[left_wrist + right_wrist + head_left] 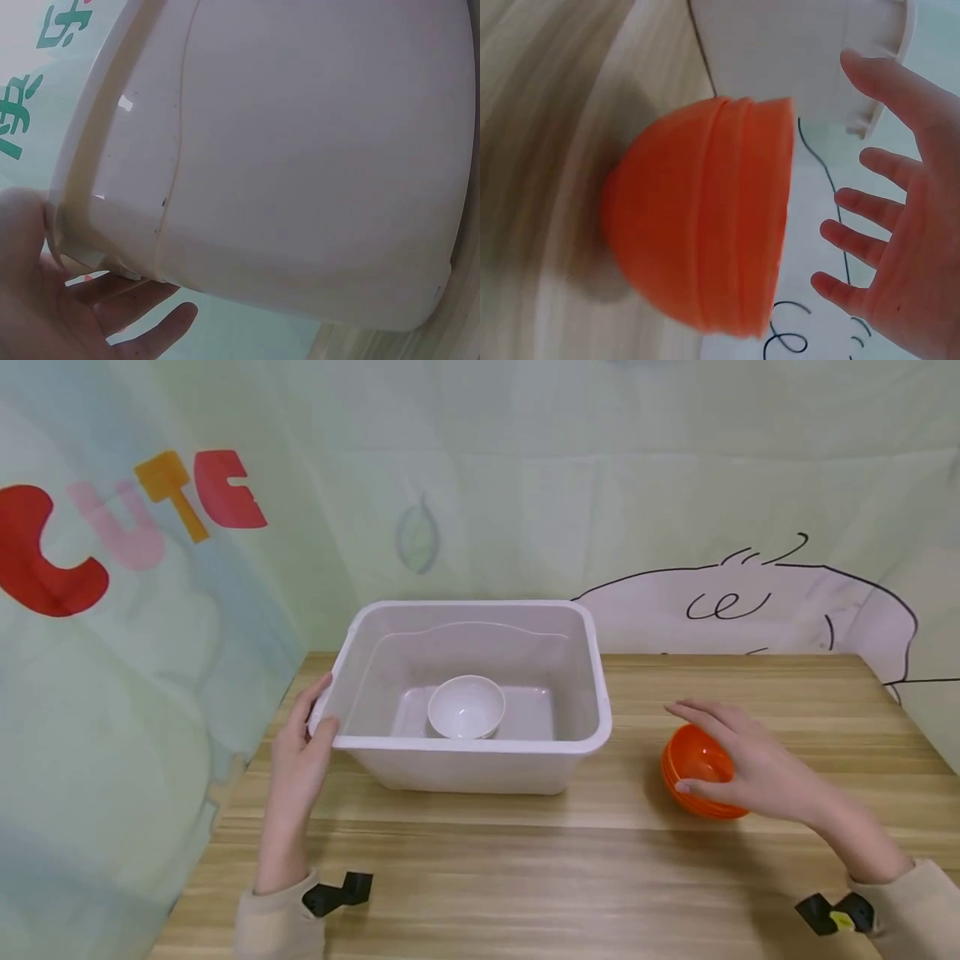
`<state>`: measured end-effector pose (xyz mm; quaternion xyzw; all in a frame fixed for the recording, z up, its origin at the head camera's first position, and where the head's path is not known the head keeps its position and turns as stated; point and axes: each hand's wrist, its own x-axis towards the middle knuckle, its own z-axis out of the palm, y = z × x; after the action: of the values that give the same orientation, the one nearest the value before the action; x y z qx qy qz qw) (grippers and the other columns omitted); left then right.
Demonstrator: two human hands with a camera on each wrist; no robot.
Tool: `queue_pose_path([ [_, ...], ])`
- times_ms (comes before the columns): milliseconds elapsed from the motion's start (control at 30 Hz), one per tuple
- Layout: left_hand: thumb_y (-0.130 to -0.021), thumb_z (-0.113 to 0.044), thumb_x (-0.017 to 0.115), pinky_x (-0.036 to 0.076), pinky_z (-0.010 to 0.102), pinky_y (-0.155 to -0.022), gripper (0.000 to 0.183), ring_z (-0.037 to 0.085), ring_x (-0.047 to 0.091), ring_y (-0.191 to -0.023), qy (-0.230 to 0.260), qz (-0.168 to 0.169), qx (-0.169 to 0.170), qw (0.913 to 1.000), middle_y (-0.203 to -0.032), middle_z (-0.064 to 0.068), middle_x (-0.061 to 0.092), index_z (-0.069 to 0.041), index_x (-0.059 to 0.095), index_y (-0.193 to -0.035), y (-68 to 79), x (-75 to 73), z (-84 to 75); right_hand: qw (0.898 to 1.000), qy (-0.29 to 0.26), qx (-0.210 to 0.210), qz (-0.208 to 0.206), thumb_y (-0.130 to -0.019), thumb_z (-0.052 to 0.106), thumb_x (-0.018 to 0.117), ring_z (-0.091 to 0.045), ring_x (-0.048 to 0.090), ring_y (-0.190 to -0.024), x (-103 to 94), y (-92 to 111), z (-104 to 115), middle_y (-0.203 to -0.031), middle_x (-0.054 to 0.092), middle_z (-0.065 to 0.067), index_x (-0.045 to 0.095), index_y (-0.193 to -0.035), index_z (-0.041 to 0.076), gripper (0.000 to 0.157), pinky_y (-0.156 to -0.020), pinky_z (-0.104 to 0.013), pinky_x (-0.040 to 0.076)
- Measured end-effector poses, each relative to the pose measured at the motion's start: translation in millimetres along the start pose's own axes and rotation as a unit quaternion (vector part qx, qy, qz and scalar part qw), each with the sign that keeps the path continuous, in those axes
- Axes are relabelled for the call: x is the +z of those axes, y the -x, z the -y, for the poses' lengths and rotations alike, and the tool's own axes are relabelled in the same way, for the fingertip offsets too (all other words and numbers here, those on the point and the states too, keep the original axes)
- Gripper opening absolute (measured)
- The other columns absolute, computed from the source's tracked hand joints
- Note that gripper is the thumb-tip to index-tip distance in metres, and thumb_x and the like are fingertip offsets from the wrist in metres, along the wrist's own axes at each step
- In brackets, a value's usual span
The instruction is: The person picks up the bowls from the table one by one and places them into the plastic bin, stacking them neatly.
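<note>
Evidently, the left hand point(300, 756) grips the tub point(465, 770) by its rim, while the right hand point(761, 777), fingers spread and holding nothing, hovers at the nested orange bowls point(699, 760) on the table point(525, 877); pinching only the topmost edge could separate the stack.

Room lies between orange bowls point(700, 758) and tub point(465, 768), whose wall point(577, 693) bars side entry.

Nested orange bowls point(699, 760) stand upright near a pale bin point(465, 770).
</note>
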<state>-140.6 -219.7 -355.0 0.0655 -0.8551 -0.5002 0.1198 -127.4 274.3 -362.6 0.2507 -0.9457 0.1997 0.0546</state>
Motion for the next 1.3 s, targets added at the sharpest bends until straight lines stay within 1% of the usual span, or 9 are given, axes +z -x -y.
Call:
queue_pose_path([
  [167,-0.096,-0.017,0.04,0.039,0.019,-0.087,0.052,0.02,0.048,-0.124,0.0,-0.001,-0.002,1.0,-0.149,-0.002,0.043,-0.033,0.04,-0.146,-0.2,0.9,1.0,0.999,0.021,0.025,0.003,-0.068,0.043,0.084,-0.036,0.04,-0.124,4.6,16.8,-11.8,-0.142,0.044,-0.013,0.04,-0.146,0.024,0.092,-0.088,-0.064,0.042],
  [233,-0.096,-0.016,0.04,0.039,0.019,-0.087,0.052,0.02,0.048,-0.124,0.005,-0.003,0.0,1.0,-0.149,-0.001,0.044,-0.032,0.041,-0.146,-0.6,1.1,0.8,0.999,0.027,0.034,0.008,-0.067,0.046,0.084,-0.036,0.04,-0.124,4.6,22.9,-14.8,-0.142,0.044,-0.013,0.039,-0.147,0.024,0.095,-0.087,-0.064,0.041],
  [367,-0.095,-0.014,0.041,0.038,0.019,-0.087,0.053,0.021,0.048,-0.123,0.008,-0.008,0.003,0.9999,-0.149,0.0,0.044,-0.029,0.041,-0.146,-1.4,1.2,0.7,0.998,0.03,0.045,0.021,-0.066,0.052,0.083,-0.037,0.038,-0.124,4.2,31.8,-19.4,-0.144,0.042,-0.016,0.036,-0.148,0.023,0.1,-0.086,-0.064,0.041],
  [467,-0.096,-0.015,0.04,0.038,0.018,-0.087,0.052,0.021,0.048,-0.124,0.004,-0.007,0.002,1.0,-0.149,0.0,0.044,-0.029,0.041,-0.146,-1.8,1.8,0.5,0.998,0.027,0.052,0.024,-0.065,0.052,0.083,-0.039,0.037,-0.125,5.0,35.9,-22.9,-0.147,0.039,-0.016,0.034,-0.15,0.023,0.103,-0.087,-0.064,0.039],
  [733,-0.096,-0.017,0.039,0.037,0.021,-0.087,0.053,0.02,0.047,-0.122,-0.003,-0.008,-0.017,0.9998,-0.149,-0.002,0.043,-0.034,0.04,-0.146,0.7,1.9,-1.0,0.997,0.013,0.064,0.039,-0.065,0.053,0.083,-0.043,0.036,-0.126,6.6,36.4,-29.5,-0.151,0.033,-0.022,0.026,-0.153,0.021,0.109,-0.087,-0.067,0.042],
  [833,-0.096,-0.017,0.039,0.037,0.022,-0.087,0.053,0.02,0.047,-0.123,-0.004,-0.009,-0.016,0.9998,-0.149,-0.002,0.044,-0.033,0.04,-0.146,1.0,2.0,-0.9,0.997,0.006,0.066,0.048,-0.066,0.055,0.081,-0.044,0.036,-0.127,5.9,35.1,-29.4,-0.151,0.032,-0.023,0.024,-0.153,0.02,0.11,-0.089,-0.067,0.042],
  [1000,-0.096,-0.017,0.039,0.037,0.025,-0.089,0.052,0.021,0.047,-0.125,-0.01,-0.01,-0.009,0.9999,-0.149,0.0,0.044,-0.032,0.04,-0.146,1.4,0.7,0.4,0.996,0.0,0.07,0.059,-0.065,0.056,0.081,-0.043,0.034,-0.127,5.5,34.0,-28.7,-0.151,0.031,-0.022,0.022,-0.154,0.021,0.112,-0.088,-0.067,0.043],
  [1233,-0.096,-0.015,0.039,0.036,0.022,-0.089,0.052,0.021,0.047,-0.124,-0.002,-0.01,-0.003,0.9999,-0.149,0.001,0.044,-0.031,0.041,-0.146,1.3,1.3,0.9,0.997,0.004,0.062,0.051,-0.063,0.055,0.083,-0.036,0.037,-0.119,7.8,33.2,-30.7,-0.145,0.039,-0.02,0.026,-0.152,0.021,0.112,-0.079,-0.057,0.05],
  [1300,-0.096,-0.015,0.039,0.036,0.024,-0.089,0.052,0.022,0.046,-0.124,0.001,-0.009,-0.003,1.0,-0.15,0.002,0.043,-0.031,0.04,-0.146,1.3,1.2,0.6,0.997,0.003,0.059,0.048,-0.062,0.056,0.083,-0.035,0.038,-0.118,8.1,32.5,-32.1,-0.141,0.041,-0.019,0.027,-0.152,0.02,0.112,-0.078,-0.056,0.05],
])
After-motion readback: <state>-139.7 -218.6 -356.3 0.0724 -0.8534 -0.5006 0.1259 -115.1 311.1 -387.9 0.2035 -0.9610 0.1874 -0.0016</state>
